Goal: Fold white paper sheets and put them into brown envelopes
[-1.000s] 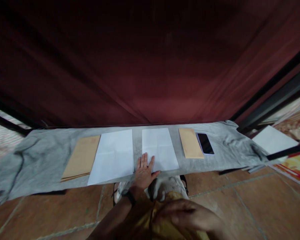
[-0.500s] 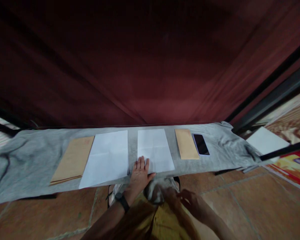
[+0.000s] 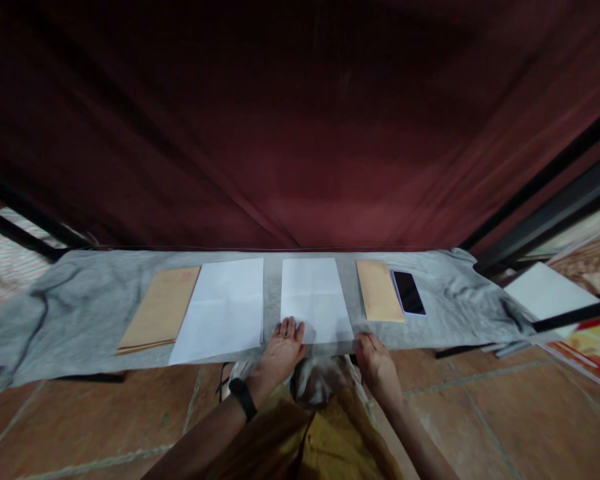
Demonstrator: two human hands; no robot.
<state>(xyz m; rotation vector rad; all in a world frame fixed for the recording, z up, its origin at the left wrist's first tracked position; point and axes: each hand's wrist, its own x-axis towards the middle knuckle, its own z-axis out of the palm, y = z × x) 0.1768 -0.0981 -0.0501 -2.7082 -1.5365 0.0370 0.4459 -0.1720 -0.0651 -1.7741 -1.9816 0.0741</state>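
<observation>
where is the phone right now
In the head view the phone lies on the grey cloth, right of centre, just right of the small brown envelope and beyond the right hand.

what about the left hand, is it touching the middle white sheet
Touching: the head view shows the left hand lying flat, fingertips on the near left corner of the middle white sheet.

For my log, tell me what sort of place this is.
Probably a makeshift indoor work spot: grey cloth laid as a low worktop, dark red curtain behind, tiled floor.
</observation>
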